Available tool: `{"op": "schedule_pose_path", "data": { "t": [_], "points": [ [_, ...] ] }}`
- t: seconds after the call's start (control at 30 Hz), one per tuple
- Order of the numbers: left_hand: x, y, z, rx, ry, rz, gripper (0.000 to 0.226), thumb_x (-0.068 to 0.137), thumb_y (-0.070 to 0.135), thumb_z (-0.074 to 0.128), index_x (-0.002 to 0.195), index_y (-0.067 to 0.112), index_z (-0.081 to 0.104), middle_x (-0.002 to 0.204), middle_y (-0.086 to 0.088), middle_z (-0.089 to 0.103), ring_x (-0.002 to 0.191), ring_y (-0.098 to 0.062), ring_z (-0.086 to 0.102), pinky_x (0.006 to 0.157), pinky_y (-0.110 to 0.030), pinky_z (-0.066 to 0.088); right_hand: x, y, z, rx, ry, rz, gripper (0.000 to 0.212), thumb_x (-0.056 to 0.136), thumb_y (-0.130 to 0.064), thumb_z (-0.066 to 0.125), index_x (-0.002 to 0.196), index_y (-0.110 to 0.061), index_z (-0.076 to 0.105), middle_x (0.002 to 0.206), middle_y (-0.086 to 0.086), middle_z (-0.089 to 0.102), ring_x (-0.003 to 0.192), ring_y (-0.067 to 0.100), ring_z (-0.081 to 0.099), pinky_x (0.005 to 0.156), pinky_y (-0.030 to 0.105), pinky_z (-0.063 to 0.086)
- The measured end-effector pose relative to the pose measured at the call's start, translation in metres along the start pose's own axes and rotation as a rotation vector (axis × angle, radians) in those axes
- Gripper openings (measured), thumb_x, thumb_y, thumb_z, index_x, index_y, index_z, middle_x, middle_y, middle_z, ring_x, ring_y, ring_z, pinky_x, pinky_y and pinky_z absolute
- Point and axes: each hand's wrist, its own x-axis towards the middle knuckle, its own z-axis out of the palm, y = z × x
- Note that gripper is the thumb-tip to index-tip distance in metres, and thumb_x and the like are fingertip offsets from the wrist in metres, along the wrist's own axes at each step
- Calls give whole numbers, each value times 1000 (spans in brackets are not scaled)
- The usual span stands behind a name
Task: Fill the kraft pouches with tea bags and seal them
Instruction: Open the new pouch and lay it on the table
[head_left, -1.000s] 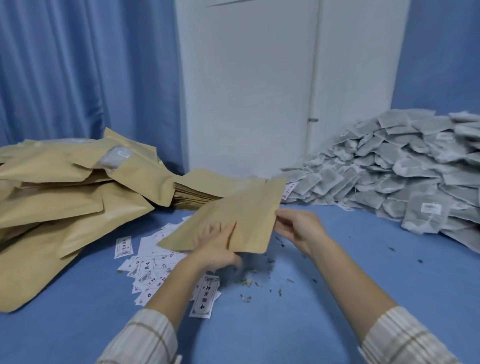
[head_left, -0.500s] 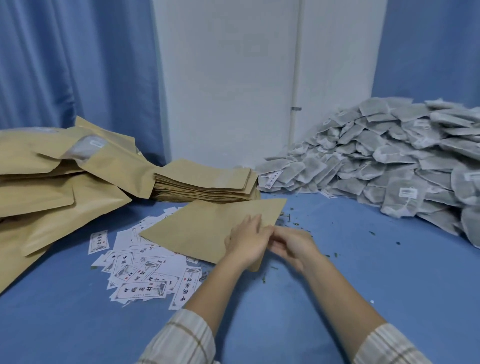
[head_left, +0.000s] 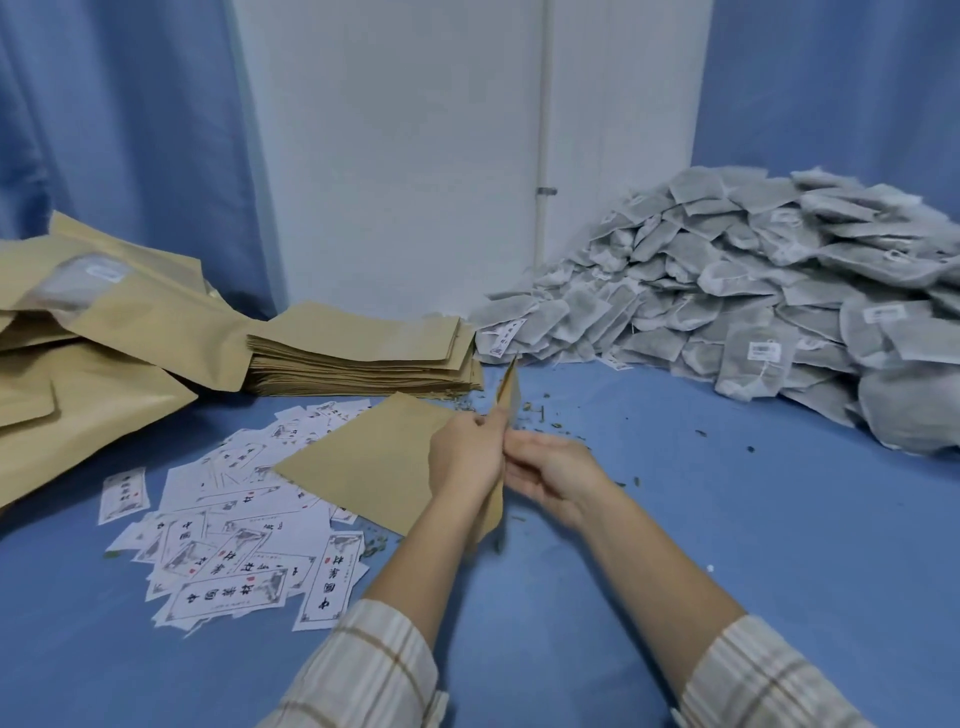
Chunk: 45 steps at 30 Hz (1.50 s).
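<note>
Both hands are pinching one kraft pouch (head_left: 374, 462) at its right edge: the left hand (head_left: 467, 457) curling round it, the right hand (head_left: 550, 475) meeting it with fingers half bent, its hold blurred. Half a second ago that edge was lying flat; now it is lifting upright. One stack of flat pouches (head_left: 363, 353) is sitting behind, one heap of tea bags (head_left: 753, 291) to the right, filled pouches (head_left: 93, 343) piling left, and labels (head_left: 228, 530), too many to count, are lying scattered.
</note>
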Motion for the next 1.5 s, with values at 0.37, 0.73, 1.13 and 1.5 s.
{"op": "schedule_pose_path", "data": {
  "t": [0.37, 0.73, 1.13, 1.5],
  "points": [
    [-9, -1, 10, 213, 66, 192, 33, 98, 18, 28, 76, 8, 51, 84, -13, 60, 80, -29, 50, 64, -31, 28, -2, 2, 2, -775, 247, -367, 19, 87, -26, 61, 68, -26, 67, 64, -13, 64, 69, 4, 61, 68, 20, 50],
    [-9, -12, 19, 307, 140, 213, 30, 94, 4, 30, 89, -3, 58, 93, -22, 64, 87, -35, 58, 61, -27, 29, 0, 16, -4, -946, 560, -352, 43, 86, -5, 42, 49, -17, 24, 48, -1, 26, 49, 14, 22, 42, 24, 24],
    [-29, 10, 17, 740, 200, 482, 19, 101, 21, 40, 102, 7, 53, 92, -10, 68, 81, -26, 67, 56, -29, 33, -3, 11, -12, -1438, 502, -602, 12, 90, -27, 46, 89, -18, 53, 92, -4, 52, 87, 25, 50, 64, 31, 34],
    [-29, 24, 30, 976, -10, 536, 14, 96, 18, 47, 97, 7, 57, 93, -9, 69, 86, -23, 68, 57, -28, 39, 4, 2, -21, -2192, 353, -398, 23, 87, -4, 40, 67, -14, 38, 73, -3, 48, 80, 15, 53, 62, 23, 25]
  ]
}}
